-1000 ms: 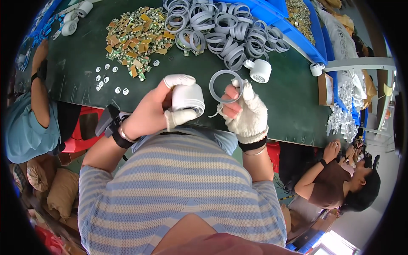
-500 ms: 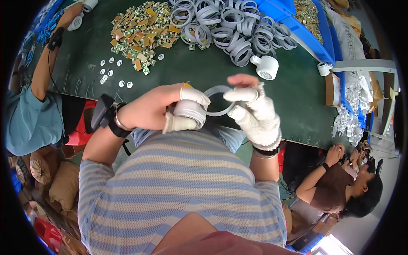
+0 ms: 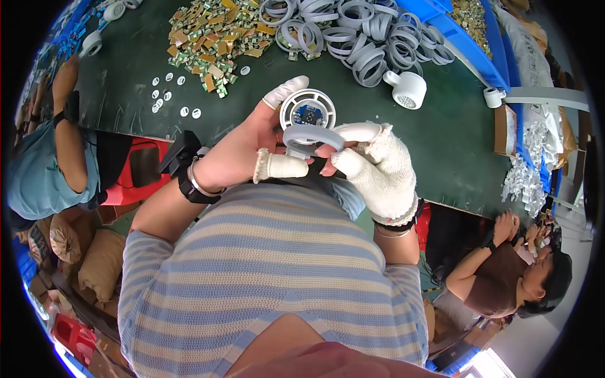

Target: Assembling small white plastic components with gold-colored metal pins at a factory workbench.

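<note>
My left hand, with white covers on some fingertips, grips a round white housing. The open face of the housing is turned up, showing a small blue circuit board with a dark display inside. A grey plastic ring is pinched in my right hand, which wears a white knit glove with some fingertips bare. The ring overlaps the near edge of the housing; whether they touch I cannot tell.
Beyond my hands lie a heap of small circuit boards, a pile of grey rings and several small white discs. A white cup-shaped part with a stub stands at the right. Blue bins line the far right; co-workers sit on both sides.
The housing has been tipped so its open face and board now show. The grey ring has swung from beside the housing to over its near edge. The left co-worker's hand has moved nearer.
</note>
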{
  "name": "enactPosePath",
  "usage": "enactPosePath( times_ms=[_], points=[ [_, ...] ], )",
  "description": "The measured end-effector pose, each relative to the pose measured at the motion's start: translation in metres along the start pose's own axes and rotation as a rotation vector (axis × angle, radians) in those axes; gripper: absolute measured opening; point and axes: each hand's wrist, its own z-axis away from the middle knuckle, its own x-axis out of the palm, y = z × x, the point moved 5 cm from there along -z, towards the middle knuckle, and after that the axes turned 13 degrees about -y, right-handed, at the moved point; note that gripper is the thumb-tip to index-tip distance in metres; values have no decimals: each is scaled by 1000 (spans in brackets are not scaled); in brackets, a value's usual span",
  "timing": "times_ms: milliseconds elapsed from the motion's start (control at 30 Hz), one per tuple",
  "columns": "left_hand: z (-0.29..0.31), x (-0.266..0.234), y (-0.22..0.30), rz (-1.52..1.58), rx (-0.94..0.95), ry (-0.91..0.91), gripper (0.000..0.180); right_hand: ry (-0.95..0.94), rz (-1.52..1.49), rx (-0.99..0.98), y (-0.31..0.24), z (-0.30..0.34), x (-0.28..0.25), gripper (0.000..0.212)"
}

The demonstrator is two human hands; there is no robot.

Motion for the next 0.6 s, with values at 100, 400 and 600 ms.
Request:
enactPosePath(
  times_ms=[100,400,600],
  points=[
    [0,-2,0,-81,13,-18,116,0,20,-38,-1,2,0,29],
    [1,1,-1,-115,5,-4,115,-36,114,-11,-4,2,-6,30],
    [3,1,-1,-167,-18,-5,115,-60,227,-58,-6,0,-5,30]
  ],
)
